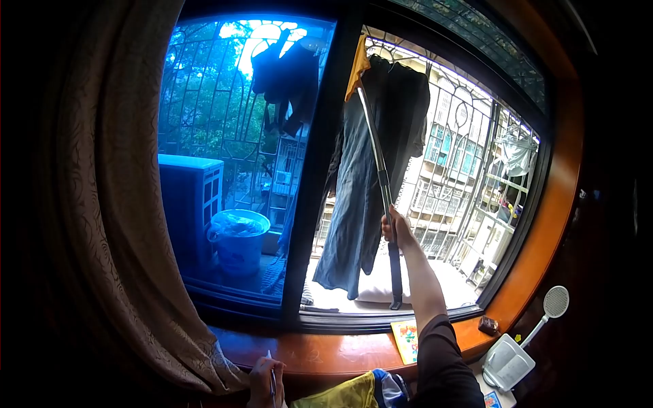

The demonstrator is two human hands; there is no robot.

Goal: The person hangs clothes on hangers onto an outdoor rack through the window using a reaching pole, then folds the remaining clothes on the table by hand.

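Stretched out through the open window, my right hand (pixel 394 228) is wrapped round a long pole (pixel 375 146) with a black lower grip. The pole's upper end meets an orange cloth (pixel 357 68) near the top of the window. Behind the pole hang dark trousers (pixel 350 177). My left hand (pixel 266 382) is low in the view at the sill's front edge, its fingers closed on a thin, pen-like item (pixel 273 381) pointing up. Yellow and blue-white cloth (pixel 347 393) lies just right of it.
A patterned curtain (pixel 129 204) hangs at the left. Behind the blue pane stand a bucket (pixel 238 248) and a boxy unit (pixel 190 197). The wooden sill (pixel 313 350) bears a colourful booklet (pixel 405 340) and a small dark box (pixel 488 326). A white fly swatter (pixel 556 302) stands in a white holder (pixel 508 362).
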